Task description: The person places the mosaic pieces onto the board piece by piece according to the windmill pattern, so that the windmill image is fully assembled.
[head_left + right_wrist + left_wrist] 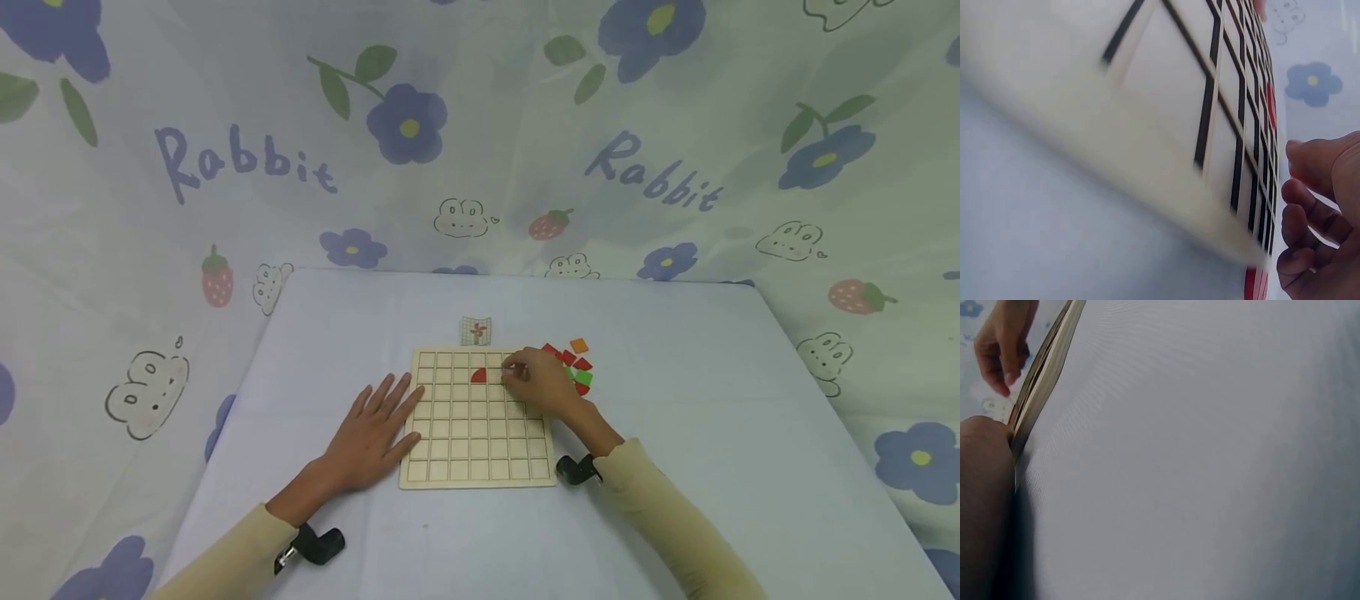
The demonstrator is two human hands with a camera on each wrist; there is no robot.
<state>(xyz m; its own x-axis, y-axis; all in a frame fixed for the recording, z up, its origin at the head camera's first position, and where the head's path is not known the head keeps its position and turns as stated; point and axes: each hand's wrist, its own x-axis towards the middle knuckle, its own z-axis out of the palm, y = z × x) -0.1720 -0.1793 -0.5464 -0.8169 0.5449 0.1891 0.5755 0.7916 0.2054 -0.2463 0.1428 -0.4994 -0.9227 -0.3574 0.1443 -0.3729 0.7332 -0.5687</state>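
A square wooden grid board lies on the table, with a red quarter-round tile in one of its upper cells. My left hand lies flat with spread fingers at the board's left edge, fingertips and thumb touching it. Over the upper right of the board, my right hand has curled fingers, thumb and forefinger together. Below its fingertips in the left wrist view, a thin pale edge shows; the rest of this small piece is hidden. Beside that hand lie red tiles and green tiles.
A small card with a red pinwheel picture lies just behind the board. An orange square tile sits at the back of the loose tile pile, right of the board. A white cloth covers the table, and a printed curtain hangs behind.
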